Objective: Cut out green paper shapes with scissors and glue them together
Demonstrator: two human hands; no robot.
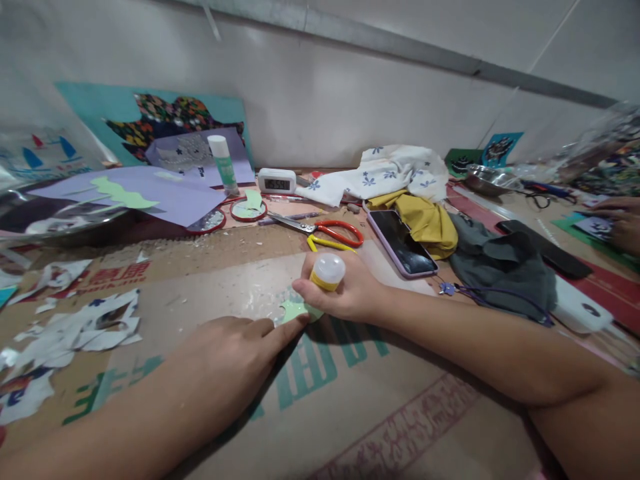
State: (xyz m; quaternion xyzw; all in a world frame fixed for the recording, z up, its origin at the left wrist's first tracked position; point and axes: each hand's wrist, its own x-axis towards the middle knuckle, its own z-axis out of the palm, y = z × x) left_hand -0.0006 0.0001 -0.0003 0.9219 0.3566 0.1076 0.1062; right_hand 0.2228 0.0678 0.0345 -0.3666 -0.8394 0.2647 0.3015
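Note:
My right hand (350, 287) is wrapped round a small glue bottle (328, 271) with a clear rounded end and a yellow band. Under it a small light green paper cutout (295, 309) lies on the plastic-covered cardboard (210, 287). The index finger of my left hand (235, 347) stretches out and presses on the cutout's near edge; its other fingers are partly hidden. Just beyond my right hand lie scissors (320, 230) with red and yellow handles.
A phone (403, 243) lies beside yellow cloth (420, 220) and grey cloth (495, 260). Behind stand a glue stick (223, 165) and a digital timer (277, 181). Paper scraps (85, 327) cover the left. At the far right, another person's hand (625, 223) touches some cards.

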